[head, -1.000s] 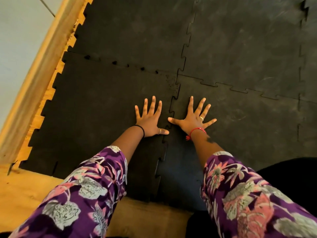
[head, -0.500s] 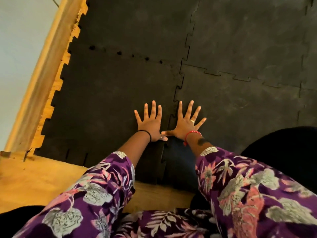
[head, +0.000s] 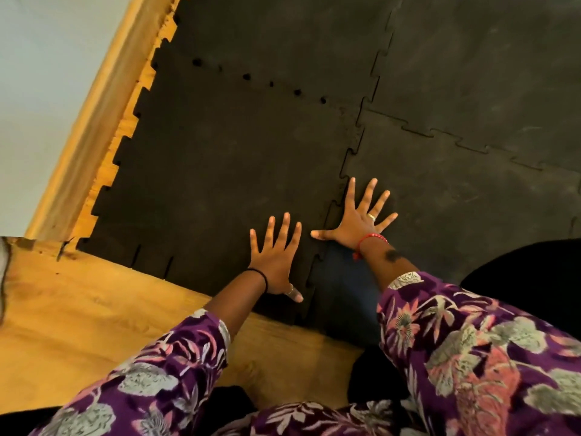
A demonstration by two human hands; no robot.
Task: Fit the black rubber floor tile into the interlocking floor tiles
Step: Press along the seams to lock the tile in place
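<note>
Four black tiles in view, joined by puzzle-shaped seams. Nearest on the left, the tile being fitted: dark rubber, matte, a little dusty, with square teeth along its left and near edges. Lies flat on the wooden floor, between a pale wood baseboard on the left and the right tile. Behind it two more tiles, far left and far right.

Six small dark holes counted along the far seam of the tile, where the teeth do not close fully. Side seam toward the right tile looks closed higher up; near the hands its edge seems slightly raised, not easy to tell.

Two hands, both flat and spread wide, palms down, holding nothing. Left hand pressed on the tile near its right corner, thumb close to the seam. Right hand pressed on the right tile just across the seam, thumb pointing to the left over the joint. Hands near each other, not touching.

One black band on the left wrist, one red string on the right wrist, one ring seen on each hand. Two purple floral sleeves at the bottom.
</note>
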